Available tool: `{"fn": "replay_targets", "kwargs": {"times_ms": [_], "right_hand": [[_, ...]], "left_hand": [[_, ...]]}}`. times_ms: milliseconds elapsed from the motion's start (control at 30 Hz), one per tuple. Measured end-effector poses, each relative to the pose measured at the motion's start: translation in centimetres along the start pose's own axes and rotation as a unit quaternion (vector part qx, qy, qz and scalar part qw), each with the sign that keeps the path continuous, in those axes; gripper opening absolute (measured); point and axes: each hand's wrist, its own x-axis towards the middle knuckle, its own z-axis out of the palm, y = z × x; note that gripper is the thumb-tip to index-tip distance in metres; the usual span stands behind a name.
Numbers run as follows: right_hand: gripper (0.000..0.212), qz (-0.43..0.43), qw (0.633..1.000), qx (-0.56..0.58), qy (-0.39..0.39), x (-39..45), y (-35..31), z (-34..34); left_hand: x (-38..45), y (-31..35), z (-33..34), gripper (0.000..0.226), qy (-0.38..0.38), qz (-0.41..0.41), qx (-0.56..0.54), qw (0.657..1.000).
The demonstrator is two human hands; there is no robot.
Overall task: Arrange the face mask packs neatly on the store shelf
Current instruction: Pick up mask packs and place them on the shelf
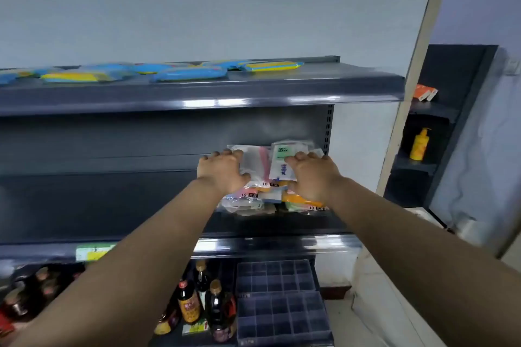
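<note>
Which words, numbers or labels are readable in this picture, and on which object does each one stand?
"FACE MASK": green label on the upright face mask pack behind the right hand.
"10", then characters too blurred to read: lower packs in the pile.
Shelf-edge price tag: blurred, unreadable.
Sauce bottle label: characters too blurred.
Yellow pump bottle: no readable text.
</note>
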Motion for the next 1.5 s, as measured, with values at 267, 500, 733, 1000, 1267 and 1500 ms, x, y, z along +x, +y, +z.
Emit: {"fn": "replay_targets", "kwargs": {"times_ms": [267,500,733,1000,1267,1500], "right_hand": [[0.053,0.075,0.992,0.100,-0.009,3.6,3.9,2.7],[0.066,0.141,0.965,0.219,-0.018,6.0,5.2,4.1],[0.071,0.206,0.943,0.259,-0.006,7.4,5.2,5.5],[0.076,0.272,0.906,0.320,-0.048,8.4,5.4,6.6],[0.052,0.305,0.819,0.485,0.026,8.0,7.0,7.1],[0.040,0.278,0.746,0.587,0.145,7.1,8.7,6.9]], "left_hand": [[3.8,0.9,3.3,0.057,-0.038,-0.042,-0.063,0.996],[6.0,-0.4,5.7,0.067,-0.057,-0.102,-0.153,0.981],[6.4,-1.5,6.7,0.078,-0.040,-0.121,-0.247,0.961],[7.2,-1.2,6.5,0.065,-0.003,-0.167,-0.361,0.917],[7.7,-1.7,7.5,0.026,0.016,-0.172,-0.497,0.850],[7.3,-2.1,7.4,0.029,0.071,-0.158,-0.612,0.771]]}}
